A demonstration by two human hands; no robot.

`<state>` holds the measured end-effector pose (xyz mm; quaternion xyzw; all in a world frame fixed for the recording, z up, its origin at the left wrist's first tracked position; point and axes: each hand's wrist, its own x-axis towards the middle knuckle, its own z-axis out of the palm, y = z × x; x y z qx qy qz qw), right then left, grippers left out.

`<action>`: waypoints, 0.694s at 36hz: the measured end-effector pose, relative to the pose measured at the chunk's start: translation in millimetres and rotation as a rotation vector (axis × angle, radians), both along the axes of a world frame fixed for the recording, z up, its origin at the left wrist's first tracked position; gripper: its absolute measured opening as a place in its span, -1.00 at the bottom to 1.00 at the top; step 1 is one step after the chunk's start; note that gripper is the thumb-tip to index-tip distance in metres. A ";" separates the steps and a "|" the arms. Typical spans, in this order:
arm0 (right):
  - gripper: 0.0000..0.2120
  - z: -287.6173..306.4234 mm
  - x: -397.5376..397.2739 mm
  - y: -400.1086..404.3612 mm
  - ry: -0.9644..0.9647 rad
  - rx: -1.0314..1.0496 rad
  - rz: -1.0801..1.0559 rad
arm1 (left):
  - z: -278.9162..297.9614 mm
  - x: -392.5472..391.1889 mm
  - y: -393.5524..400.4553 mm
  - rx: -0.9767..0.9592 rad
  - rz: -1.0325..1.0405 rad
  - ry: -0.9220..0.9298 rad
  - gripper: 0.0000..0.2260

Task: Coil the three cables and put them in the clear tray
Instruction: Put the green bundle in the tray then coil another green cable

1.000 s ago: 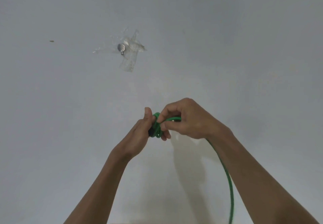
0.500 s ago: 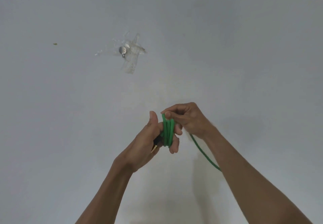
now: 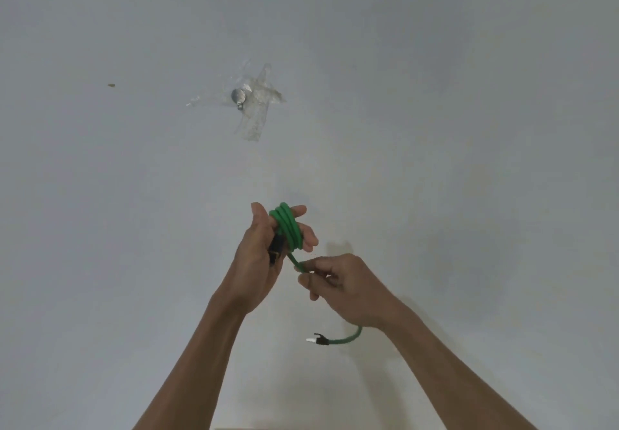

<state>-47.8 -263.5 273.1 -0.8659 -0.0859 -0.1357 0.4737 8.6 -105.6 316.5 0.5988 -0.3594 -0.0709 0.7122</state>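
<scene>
A plain, pale grey-white surface (image 3: 469, 94) fills the whole view, smooth and unbroken by any seam or edge. Near its middle, strips of clear tape (image 3: 258, 107) cross one another and pin down a small round silvery object (image 3: 238, 96). Off to the left sits one tiny brownish speck (image 3: 111, 85). The light is soft and even, and faint grey shadows lie low on the surface.

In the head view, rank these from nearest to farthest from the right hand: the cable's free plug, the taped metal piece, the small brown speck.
From the right hand:
1. Free plug of the green cable, just below the hand.
2. Taped metal piece, up and left.
3. Small brown speck, far left.
</scene>
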 end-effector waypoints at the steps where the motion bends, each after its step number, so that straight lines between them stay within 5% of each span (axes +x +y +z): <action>1: -0.77 2.8 -2.9 0.0 -0.001 -0.051 0.001 | -2.0 2.4 1.6 0.019 0.031 -0.007 -0.28; 13: -0.91 82.8 -19.9 -12.0 -0.162 -0.499 0.012 | -16.3 -4.2 9.2 0.411 0.047 -0.187 -0.22; 25: -0.82 97.4 -2.4 -34.6 -0.344 -0.107 0.092 | -12.4 -24.7 6.2 0.401 -0.120 -0.062 -0.30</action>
